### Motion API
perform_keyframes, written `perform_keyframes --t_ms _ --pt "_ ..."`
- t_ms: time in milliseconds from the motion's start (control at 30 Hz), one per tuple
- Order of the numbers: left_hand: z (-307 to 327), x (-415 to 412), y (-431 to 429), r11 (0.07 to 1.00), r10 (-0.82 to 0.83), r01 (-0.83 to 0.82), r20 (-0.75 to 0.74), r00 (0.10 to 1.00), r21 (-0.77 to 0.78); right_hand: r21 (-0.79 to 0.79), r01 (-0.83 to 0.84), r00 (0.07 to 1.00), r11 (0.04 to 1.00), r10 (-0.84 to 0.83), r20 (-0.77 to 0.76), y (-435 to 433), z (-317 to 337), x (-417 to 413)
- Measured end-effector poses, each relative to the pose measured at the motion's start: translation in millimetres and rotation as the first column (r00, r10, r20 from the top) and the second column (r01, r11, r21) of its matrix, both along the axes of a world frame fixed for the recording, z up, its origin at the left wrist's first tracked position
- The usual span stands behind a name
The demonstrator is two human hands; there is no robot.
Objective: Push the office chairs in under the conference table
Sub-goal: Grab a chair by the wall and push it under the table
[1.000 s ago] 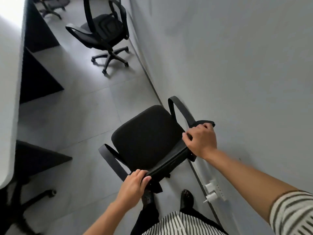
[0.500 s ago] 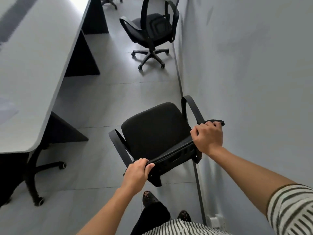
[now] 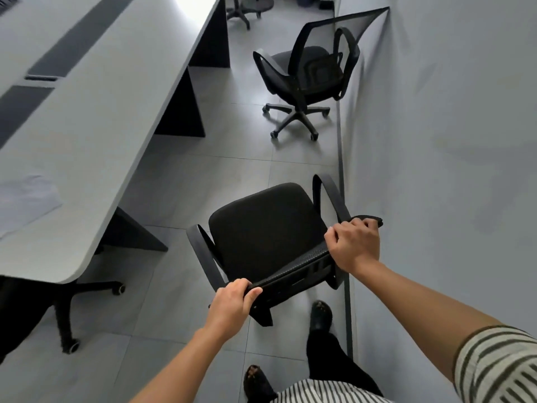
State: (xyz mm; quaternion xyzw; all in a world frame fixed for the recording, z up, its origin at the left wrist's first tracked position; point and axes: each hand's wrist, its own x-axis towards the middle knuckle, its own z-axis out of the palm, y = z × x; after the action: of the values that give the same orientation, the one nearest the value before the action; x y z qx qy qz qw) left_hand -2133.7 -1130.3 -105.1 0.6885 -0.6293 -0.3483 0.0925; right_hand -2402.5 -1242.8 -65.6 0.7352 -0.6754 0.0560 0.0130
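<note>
You hold the black office chair (image 3: 267,228) by the top edge of its backrest: your left hand (image 3: 231,308) is closed around the left end, your right hand (image 3: 353,247) around the right end. The chair stands near the wall (image 3: 436,141), apart from the conference table (image 3: 87,126). A second chair (image 3: 308,74) stands farther ahead.

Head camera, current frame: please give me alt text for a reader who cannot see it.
Seen from above, a person's left hand and right hand grip the backrest top of a black office chair standing between a grey conference table on the left and a wall on the right. A second mesh-backed chair stands farther along the aisle, not pushed in.
</note>
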Motion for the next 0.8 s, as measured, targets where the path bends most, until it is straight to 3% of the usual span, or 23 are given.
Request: perform_keyframes --t_ms 467,800 --pt "17 18 -147 0.914 0.403 -0.406 0.129 0.906 -0.003 0.166 -0.408 0.913 0.898 0.404 0.058 -235 12 78" --pt "14 94 -251 0.852 0.513 -0.522 0.154 0.844 0.025 0.173 -0.531 0.843 0.829 0.538 0.007 -357 12 173"
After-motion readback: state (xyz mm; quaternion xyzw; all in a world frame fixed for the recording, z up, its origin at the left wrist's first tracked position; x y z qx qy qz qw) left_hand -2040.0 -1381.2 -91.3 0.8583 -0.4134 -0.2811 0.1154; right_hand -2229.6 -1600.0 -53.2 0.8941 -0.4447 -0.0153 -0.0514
